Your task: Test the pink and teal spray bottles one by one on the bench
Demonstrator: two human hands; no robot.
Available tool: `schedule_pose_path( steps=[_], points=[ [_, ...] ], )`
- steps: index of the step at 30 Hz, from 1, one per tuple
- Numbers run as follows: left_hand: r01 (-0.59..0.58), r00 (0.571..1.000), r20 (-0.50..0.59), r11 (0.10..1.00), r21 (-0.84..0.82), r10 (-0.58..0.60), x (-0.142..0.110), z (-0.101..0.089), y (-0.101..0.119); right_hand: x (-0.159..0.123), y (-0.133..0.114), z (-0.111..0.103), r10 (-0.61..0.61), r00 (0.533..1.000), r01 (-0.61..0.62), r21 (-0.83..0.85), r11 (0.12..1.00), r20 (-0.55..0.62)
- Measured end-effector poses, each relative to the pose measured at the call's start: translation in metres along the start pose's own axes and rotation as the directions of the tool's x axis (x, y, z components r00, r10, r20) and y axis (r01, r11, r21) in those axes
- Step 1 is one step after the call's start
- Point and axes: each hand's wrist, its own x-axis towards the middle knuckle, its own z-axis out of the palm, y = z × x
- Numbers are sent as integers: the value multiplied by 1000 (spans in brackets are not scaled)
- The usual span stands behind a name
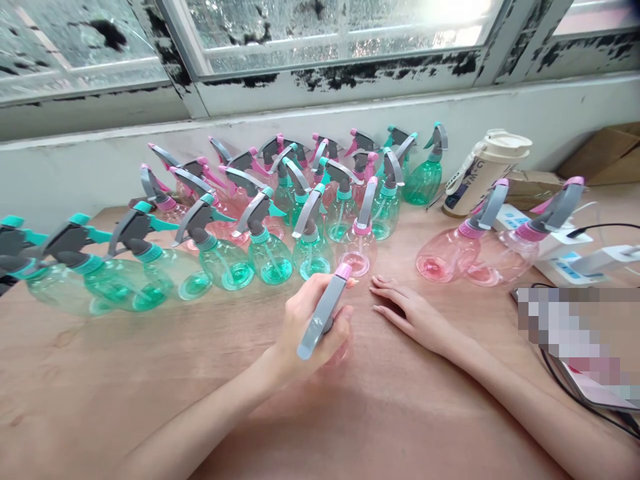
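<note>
left hand (299,310): wrapped round upper pink spray bottle (327,313), seemingly to steady it | bottle: nearside of green bottle row (270,263) | right hand (407,308): loosely spread, empty, nearside of that row's right end, apparently resting

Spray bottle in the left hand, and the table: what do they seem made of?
Spray bottle: probably plastic; smooth, slightly shiny grey top, translucent pink body, mostly hidden. Table: likely wood or wood-look laminate, satiny, given its brown tone and faint grain.
</note>
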Motion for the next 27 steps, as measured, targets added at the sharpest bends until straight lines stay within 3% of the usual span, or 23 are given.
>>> schedule_pose_path(
  steps=[27],
  points=[
    [19, 1000, -7, 1000, 2, -19, 1, 0, 2, 0, 1, 0, 2, 1000, -2, -12, 1000, 4]
  ],
)
